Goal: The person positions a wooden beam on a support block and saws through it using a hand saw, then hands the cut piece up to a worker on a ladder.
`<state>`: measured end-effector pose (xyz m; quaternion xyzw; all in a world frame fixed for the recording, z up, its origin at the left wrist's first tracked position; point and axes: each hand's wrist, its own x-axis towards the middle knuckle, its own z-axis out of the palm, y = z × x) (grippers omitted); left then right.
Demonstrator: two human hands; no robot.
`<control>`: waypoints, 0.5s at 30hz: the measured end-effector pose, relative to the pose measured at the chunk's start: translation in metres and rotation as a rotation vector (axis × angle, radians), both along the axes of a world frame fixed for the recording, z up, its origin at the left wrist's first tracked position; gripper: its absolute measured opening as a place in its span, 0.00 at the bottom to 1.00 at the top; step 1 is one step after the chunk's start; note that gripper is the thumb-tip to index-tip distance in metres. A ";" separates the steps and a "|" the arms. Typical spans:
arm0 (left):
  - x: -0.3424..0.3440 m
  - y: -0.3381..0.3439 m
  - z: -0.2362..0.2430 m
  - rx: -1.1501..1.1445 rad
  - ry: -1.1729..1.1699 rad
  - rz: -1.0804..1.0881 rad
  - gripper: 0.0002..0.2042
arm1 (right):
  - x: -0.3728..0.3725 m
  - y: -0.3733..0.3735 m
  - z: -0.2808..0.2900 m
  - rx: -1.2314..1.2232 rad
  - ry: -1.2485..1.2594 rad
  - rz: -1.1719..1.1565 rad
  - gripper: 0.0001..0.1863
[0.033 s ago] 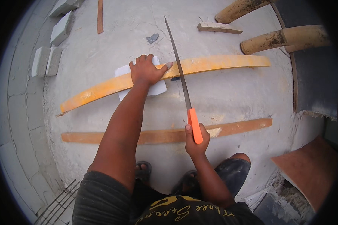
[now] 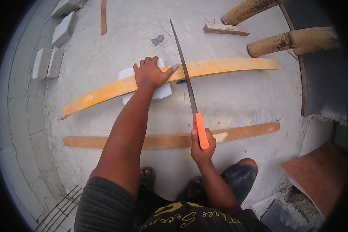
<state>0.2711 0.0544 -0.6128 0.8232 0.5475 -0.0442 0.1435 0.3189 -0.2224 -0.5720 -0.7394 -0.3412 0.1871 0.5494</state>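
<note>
A long yellow-painted wooden plank (image 2: 232, 65) lies across a white block (image 2: 164, 91). My left hand (image 2: 149, 74) presses down on it above the block, fingers over the far edge and thumb lying along the plank to the right. In my right hand (image 2: 202, 155) is a hand saw (image 2: 189, 91), gripped by its orange handle. The blade crosses the plank just right of my left thumb, its tip pointing away from me. Nearer to me, a brown wooden strip (image 2: 166, 140) lies on the floor, partly hidden behind my left forearm.
White blocks (image 2: 63, 30) line the left edge. Thick bamboo poles (image 2: 272, 43) lean in from the right, beside a short wood offcut with nails (image 2: 226, 29). A brown sheet (image 2: 317, 176) is at lower right, metal mesh (image 2: 60, 210) at lower left.
The saw and my right hand have shifted very slightly toward me. My left hand and the plank hold the same place.
</note>
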 end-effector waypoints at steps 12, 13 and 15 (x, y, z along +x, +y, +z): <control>0.000 0.001 -0.005 -0.008 -0.016 0.010 0.50 | 0.002 0.001 0.016 -0.117 0.042 -0.002 0.20; 0.000 0.001 -0.005 -0.009 -0.001 0.015 0.50 | 0.003 0.003 0.017 -0.060 0.020 0.019 0.21; 0.000 -0.001 -0.004 0.010 0.001 0.004 0.49 | 0.006 0.011 0.018 -0.111 0.057 -0.004 0.21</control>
